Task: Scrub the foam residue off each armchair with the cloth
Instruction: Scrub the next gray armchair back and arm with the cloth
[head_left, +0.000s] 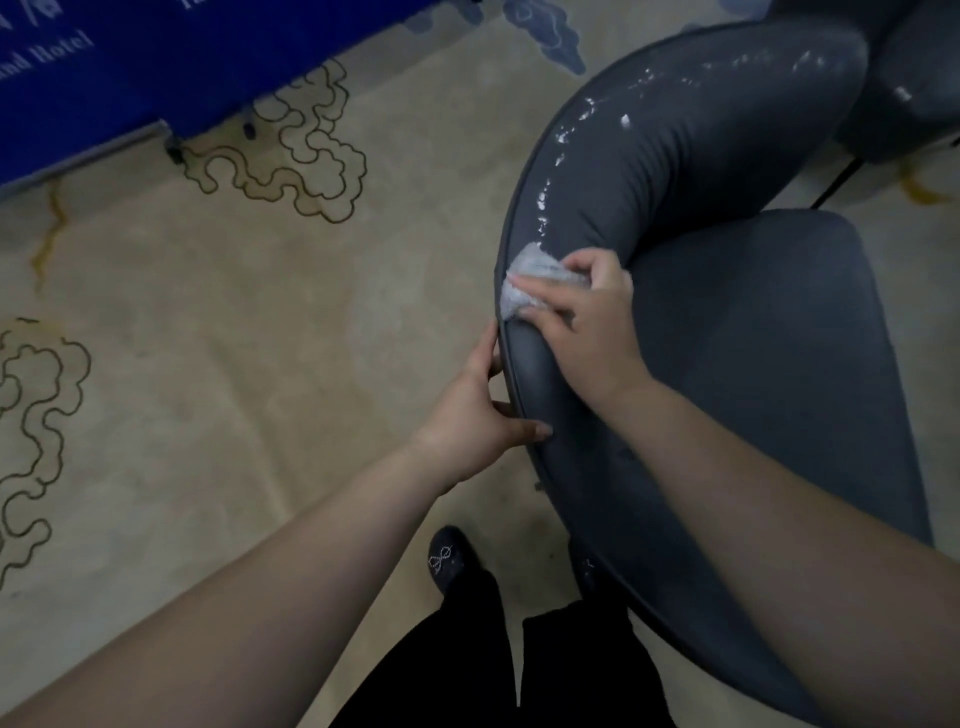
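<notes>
cloth (530, 283): pale, bunched on the grey armchair (779, 338) rim | right hand (582, 317): fingers curled over cloth, pressing it there | foam residue (563, 137): streaked along rim beyond cloth | left hand (483, 410): grips rim edge nearer the person

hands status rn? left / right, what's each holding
Left hand: grips the armchair edge, thumb on top.
Right hand: fingers curled on the cloth, pressing it against the armchair back.
</notes>
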